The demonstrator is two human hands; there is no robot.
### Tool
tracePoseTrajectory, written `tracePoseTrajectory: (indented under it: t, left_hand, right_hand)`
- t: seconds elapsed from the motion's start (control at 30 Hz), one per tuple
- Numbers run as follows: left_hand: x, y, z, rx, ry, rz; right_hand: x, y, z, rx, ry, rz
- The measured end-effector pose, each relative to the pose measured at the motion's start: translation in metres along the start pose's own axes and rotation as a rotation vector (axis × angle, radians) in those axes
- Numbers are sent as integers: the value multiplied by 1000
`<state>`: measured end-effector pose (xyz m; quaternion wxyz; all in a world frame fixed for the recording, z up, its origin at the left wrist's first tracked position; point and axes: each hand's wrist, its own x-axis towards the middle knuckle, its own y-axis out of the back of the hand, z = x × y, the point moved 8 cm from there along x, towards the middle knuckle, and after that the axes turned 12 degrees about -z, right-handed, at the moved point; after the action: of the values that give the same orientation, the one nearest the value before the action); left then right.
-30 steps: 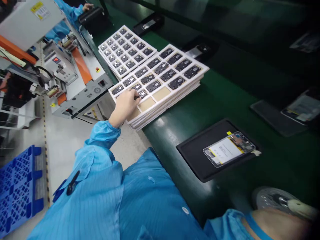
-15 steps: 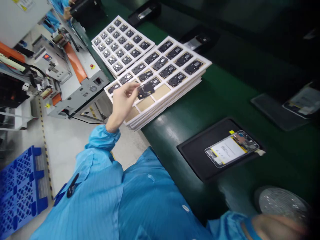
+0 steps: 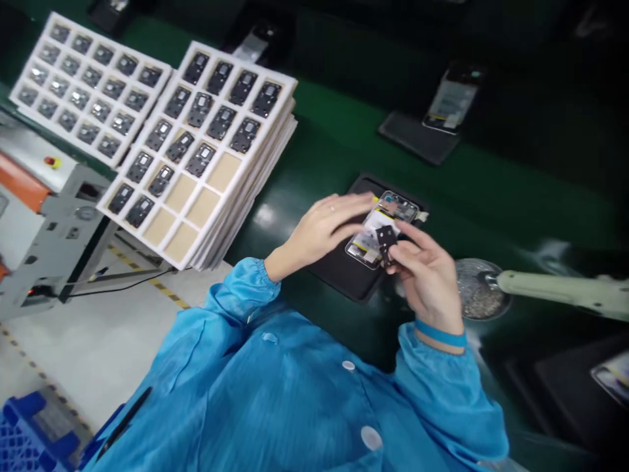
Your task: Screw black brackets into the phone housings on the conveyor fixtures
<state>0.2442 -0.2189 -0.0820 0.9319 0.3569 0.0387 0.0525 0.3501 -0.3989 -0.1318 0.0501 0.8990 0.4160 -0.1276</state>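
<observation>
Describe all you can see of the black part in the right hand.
The black part is small, flat and roughly oblong, with an uneven outline and a few pale spots, perhaps holes or contacts. It looks like plastic. The right hand grips it near one edge, slanted, and it hides some of the phone; whether it touches the phone is unclear. The left hand is close by, without clear contact.

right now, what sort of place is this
Probably a phone assembly line: an opened phone lies on a black mat, stacked white trays hold rows of small dark parts, and another phone sits farther along the green bench.
</observation>
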Motion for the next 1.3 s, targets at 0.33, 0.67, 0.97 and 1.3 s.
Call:
tracePoseTrajectory:
  t: [0.33, 0.67, 0.97, 1.3]
  left_hand:
    - [-29, -52, -17, 126, 217, -29]
    - [-56, -73, 40, 289, 157, -24]
    - [-30, -92, 58, 447, 75, -130]
    - [-29, -98, 58, 543, 55, -94]
  right_hand:
    - [-14, 43, -14, -484, 117, 190]
    - [-23, 31, -23, -698, 169, 39]
    - [-20, 24, -24, -847, 269, 28]
    - [-23, 27, -26, -747, 325, 110]
